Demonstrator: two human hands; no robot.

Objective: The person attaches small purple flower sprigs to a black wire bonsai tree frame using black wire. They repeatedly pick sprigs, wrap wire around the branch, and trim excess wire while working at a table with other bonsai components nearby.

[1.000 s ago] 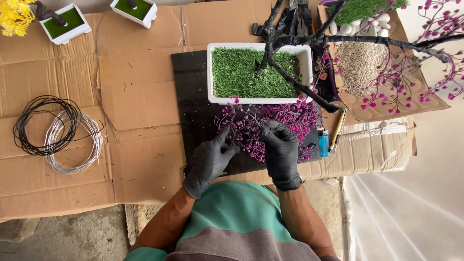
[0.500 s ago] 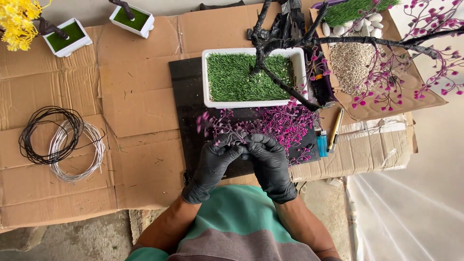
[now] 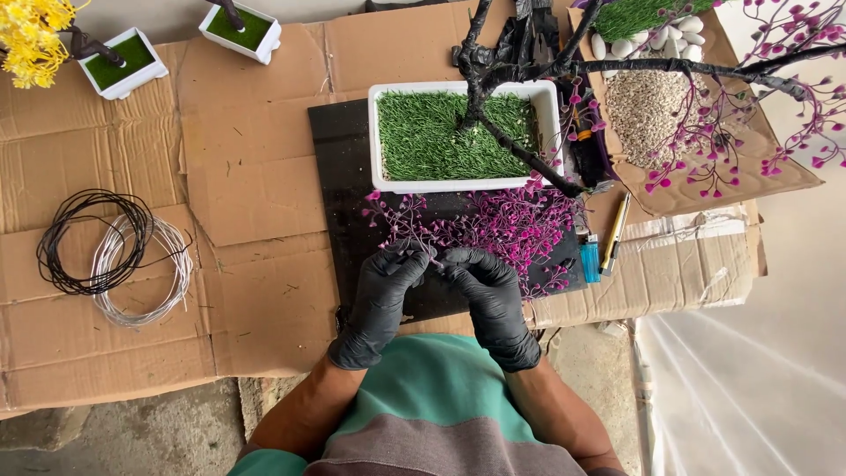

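Two black-gloved hands meet over the black board point(image 3: 339, 167): your left hand point(image 3: 381, 295) and right hand point(image 3: 492, 295) each pinch, with a narrow grip, a sprig of the magenta blossom sprigs point(image 3: 507, 225) that lie heaped on the board just in front of the white rectangular planter point(image 3: 463, 182). That planter holds green artificial grass point(image 3: 432, 137) and the black trunk of an artificial tree point(image 3: 520, 154). A cardboard tray point(image 3: 793, 172) to your right holds fine gravel point(image 3: 648, 106) and white pebbles point(image 3: 687, 31). Two small white pots point(image 3: 242, 31) with green tops stand far left on the cardboard-covered worktop point(image 3: 247, 185), near coils of wire point(image 3: 110, 256).
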